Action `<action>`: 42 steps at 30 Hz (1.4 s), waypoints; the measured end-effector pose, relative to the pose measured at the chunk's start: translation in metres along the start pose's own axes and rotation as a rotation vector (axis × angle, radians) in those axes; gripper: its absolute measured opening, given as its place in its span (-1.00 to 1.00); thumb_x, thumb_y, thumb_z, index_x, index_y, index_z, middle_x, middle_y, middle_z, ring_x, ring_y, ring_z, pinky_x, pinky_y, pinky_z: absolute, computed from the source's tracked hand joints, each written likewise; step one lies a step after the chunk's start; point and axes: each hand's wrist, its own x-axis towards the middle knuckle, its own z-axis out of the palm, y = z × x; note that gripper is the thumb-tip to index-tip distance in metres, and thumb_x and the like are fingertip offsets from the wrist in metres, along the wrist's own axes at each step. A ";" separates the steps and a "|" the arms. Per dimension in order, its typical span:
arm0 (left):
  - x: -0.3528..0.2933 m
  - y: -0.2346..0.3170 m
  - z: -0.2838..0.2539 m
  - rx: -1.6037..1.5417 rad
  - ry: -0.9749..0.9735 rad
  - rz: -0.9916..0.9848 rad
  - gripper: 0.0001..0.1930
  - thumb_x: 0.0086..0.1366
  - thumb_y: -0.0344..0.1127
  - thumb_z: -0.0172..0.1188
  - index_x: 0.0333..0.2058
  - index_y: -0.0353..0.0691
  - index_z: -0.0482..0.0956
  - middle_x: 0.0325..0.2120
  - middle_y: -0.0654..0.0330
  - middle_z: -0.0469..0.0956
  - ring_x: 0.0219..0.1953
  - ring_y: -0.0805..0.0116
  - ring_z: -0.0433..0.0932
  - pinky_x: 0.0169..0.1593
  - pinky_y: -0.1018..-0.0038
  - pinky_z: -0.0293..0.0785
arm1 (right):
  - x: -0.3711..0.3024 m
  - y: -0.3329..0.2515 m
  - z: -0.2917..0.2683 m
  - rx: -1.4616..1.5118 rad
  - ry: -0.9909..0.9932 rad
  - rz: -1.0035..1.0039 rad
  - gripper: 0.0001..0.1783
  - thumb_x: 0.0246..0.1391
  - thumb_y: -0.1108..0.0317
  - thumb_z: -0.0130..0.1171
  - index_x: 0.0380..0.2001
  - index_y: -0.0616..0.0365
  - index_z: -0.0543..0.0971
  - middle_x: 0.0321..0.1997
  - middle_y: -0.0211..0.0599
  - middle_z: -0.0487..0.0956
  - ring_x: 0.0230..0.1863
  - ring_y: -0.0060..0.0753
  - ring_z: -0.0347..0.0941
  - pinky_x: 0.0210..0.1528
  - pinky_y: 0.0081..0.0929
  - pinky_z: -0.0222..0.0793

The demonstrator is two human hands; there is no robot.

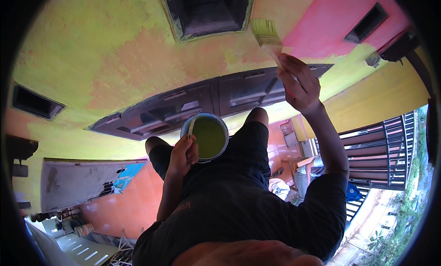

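Note:
My right hand is raised and closed around the handle of a paintbrush. Its broad bristles, coated in yellow-green, meet the wall beside the pink patch. In front of my lap, my left hand is closed at the near left rim of a round paint bucket. Green paint lies inside it. A pale narrow strip rises from that hand along the rim; whether it is the bucket's handle or a stick I cannot tell.
Dark framed openings are set in the wall, which is part yellow-green, part orange and part pink. Dark window panels stretch below them. A whitish door stands at left, a black railing and plants at right.

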 end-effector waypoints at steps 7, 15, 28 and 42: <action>-0.001 -0.001 -0.004 -0.017 -0.034 -0.021 -0.83 0.58 -0.15 -0.08 -0.09 -0.07 0.39 -0.65 0.40 0.13 -0.70 0.58 0.08 -0.58 0.55 0.12 | -0.065 -0.043 0.029 0.216 -0.203 0.195 -0.54 -0.30 0.66 0.30 -0.18 0.20 0.60 0.00 -0.13 0.63 0.02 -0.02 0.65 -0.21 -0.31 0.72; 0.000 -0.001 -0.001 -0.020 -0.017 -0.017 -0.84 0.58 -0.16 -0.08 -0.09 -0.06 0.40 -0.64 0.40 0.13 -0.69 0.58 0.07 -0.57 0.56 0.12 | 0.000 0.000 -0.007 0.065 -0.003 0.081 -0.65 -0.07 0.63 0.33 -0.14 0.23 0.60 -0.01 -0.04 0.64 -0.01 0.06 0.65 -0.17 -0.30 0.68; -0.004 -0.003 -0.004 -0.031 -0.022 -0.019 -0.85 0.53 -0.15 -0.01 -0.11 -0.04 0.40 -0.66 0.41 0.13 -0.69 0.57 0.08 -0.58 0.53 0.11 | -0.060 -0.054 0.034 0.263 -0.222 0.189 -0.57 -0.19 0.63 0.33 -0.14 0.19 0.61 0.01 -0.11 0.63 0.06 -0.01 0.64 -0.21 -0.31 0.72; -0.005 -0.004 -0.002 -0.040 -0.033 0.008 -0.83 0.57 -0.18 -0.11 -0.08 -0.09 0.41 -0.64 0.39 0.14 -0.68 0.56 0.08 -0.57 0.55 0.14 | -0.040 -0.053 0.042 0.177 -0.147 0.101 -0.59 -0.19 0.67 0.29 -0.15 0.22 0.61 0.00 -0.01 0.62 0.04 0.04 0.63 -0.18 -0.25 0.71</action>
